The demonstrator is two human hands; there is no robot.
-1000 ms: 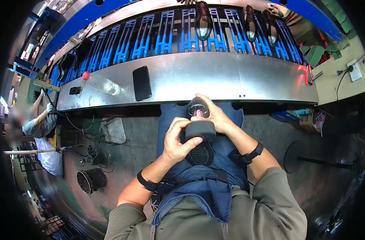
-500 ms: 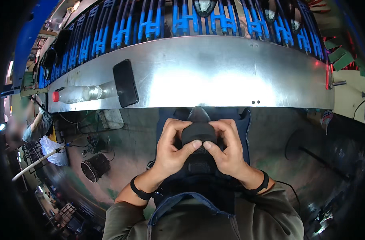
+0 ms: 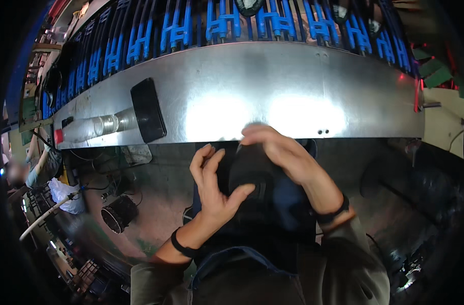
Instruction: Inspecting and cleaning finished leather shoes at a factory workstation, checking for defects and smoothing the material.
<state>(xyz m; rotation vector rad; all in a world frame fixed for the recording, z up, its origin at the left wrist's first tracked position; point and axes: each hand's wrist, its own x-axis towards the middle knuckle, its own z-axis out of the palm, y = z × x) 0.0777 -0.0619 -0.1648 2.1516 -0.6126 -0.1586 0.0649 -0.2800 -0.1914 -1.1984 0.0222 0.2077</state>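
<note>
A black shoe point(image 3: 247, 165) lies over my lap below the table's near edge, its outline dark and blurred. My left hand point(image 3: 214, 188) is at its left side, open, with the fingers stretched and apart. The left thumb reaches across onto the shoe's near part. Over the far end curves my right hand point(image 3: 290, 152), its fingers bent toward the left above the tip. Motion smears this hand and its thumb is hidden, so its grip cannot be made out.
Before me runs a metal table point(image 3: 191, 66). A black phone point(image 3: 149, 110) and a clear bottle with a red cap point(image 3: 84, 129) lie on its left part. Behind stand blue racks point(image 3: 178, 28) with shoes. A black bucket point(image 3: 119, 213) is on the floor; a person point(image 3: 39, 165) is far left.
Both hands pinched the shoe's opening with thumbs together; now they have parted. The right hand has moved up over the far end, and the left fingers have spread. The view has shifted slightly.
</note>
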